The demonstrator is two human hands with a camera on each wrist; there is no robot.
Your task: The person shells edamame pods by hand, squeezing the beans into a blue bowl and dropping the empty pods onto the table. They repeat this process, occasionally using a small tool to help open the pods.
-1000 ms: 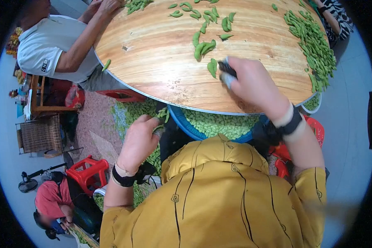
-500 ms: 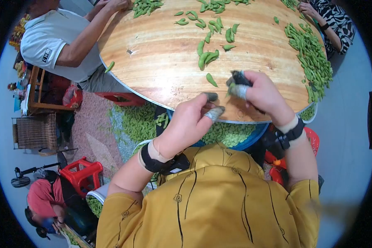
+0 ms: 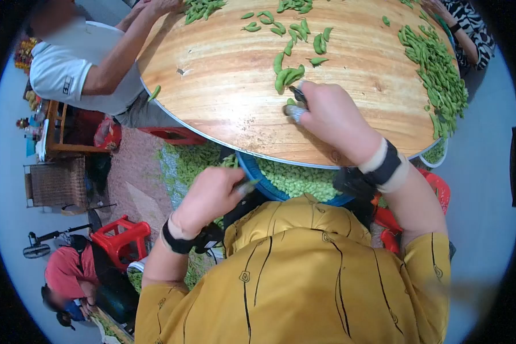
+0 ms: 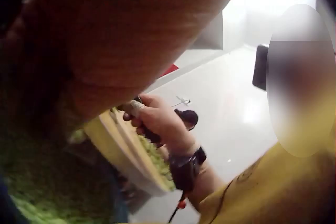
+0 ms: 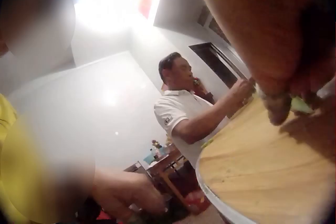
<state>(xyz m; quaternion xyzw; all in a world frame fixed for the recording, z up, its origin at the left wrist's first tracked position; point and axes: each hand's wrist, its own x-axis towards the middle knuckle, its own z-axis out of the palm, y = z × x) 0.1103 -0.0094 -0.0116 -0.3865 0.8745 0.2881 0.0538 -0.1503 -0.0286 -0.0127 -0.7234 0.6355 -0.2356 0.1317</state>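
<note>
In the head view my right hand (image 3: 341, 117) is over the round wooden table (image 3: 229, 86), thumb and fingertips closing on a green pod (image 3: 290, 102). The right wrist view shows a bit of that pod (image 5: 302, 104) at the fingertips. Loose pods (image 3: 292, 76) lie just beyond. My left hand (image 3: 209, 195) hangs below the table edge, left of a blue basin (image 3: 248, 167) of shelled beans (image 3: 292, 178). Its fingers are bent; whether they hold anything is unclear. Dark and silvery coverings show on fingertips of both hands.
A large pod pile (image 3: 436, 74) covers the table's right side. More pods (image 3: 195, 169) lie on the floor at left. People sit at the table's far left and right. A red stool (image 3: 120, 238) stands lower left, near another seated person.
From the table edge, my left hand has moved down and left to beside the basin. My right hand has moved left and away from me, reaching the pod on the table.
</note>
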